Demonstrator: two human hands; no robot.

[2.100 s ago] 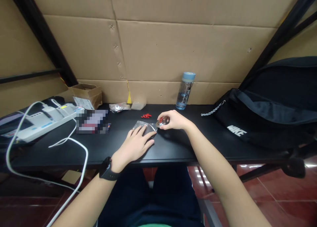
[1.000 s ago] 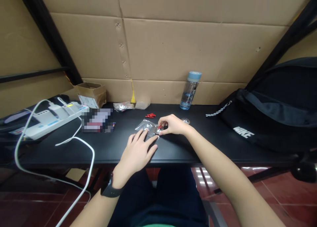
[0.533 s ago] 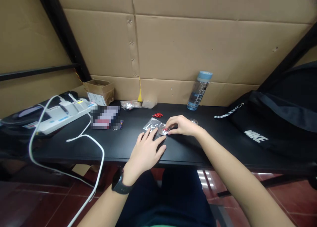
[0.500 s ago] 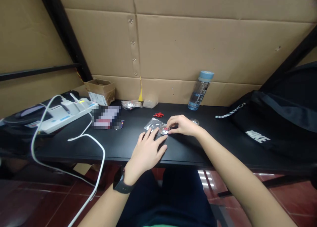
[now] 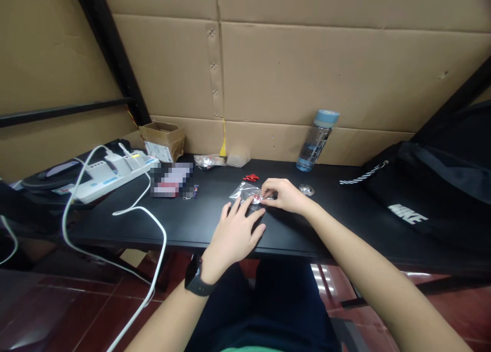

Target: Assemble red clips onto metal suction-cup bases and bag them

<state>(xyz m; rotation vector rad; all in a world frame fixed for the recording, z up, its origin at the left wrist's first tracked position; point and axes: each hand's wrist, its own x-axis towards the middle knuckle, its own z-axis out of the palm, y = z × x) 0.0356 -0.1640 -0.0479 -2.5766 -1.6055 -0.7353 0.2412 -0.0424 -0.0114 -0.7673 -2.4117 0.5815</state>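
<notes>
A small round silvery disc with red on it (image 5: pixel 256 199) lies at a clear plastic bag (image 5: pixel 241 191) on the black table. My left hand (image 5: pixel 236 234) has its fingers spread, with the fingertips at the bag's near edge. At the disc's right side my right hand (image 5: pixel 282 194) is pinched, thumb and forefinger together; what sits between those fingertips is too small to make out. Red loops (image 5: pixel 251 178) lie just behind the bag. Another round silvery piece (image 5: pixel 306 190) rests to the right of my right hand.
A water bottle (image 5: pixel 316 141) stands at the back, right of centre. The black backpack (image 5: pixel 433 188) takes up the right end. On the left are a power strip (image 5: pixel 115 178) with white cables, a small cardboard box (image 5: pixel 164 139) and a pixelated item (image 5: pixel 172 179). Plastic packets (image 5: pixel 209 161) lie behind.
The view has shifted slightly, moving everything rightward in the picture. The silvery piece beside my right wrist now shows more fully. Both hands keep nearly the same pose at the disc.
</notes>
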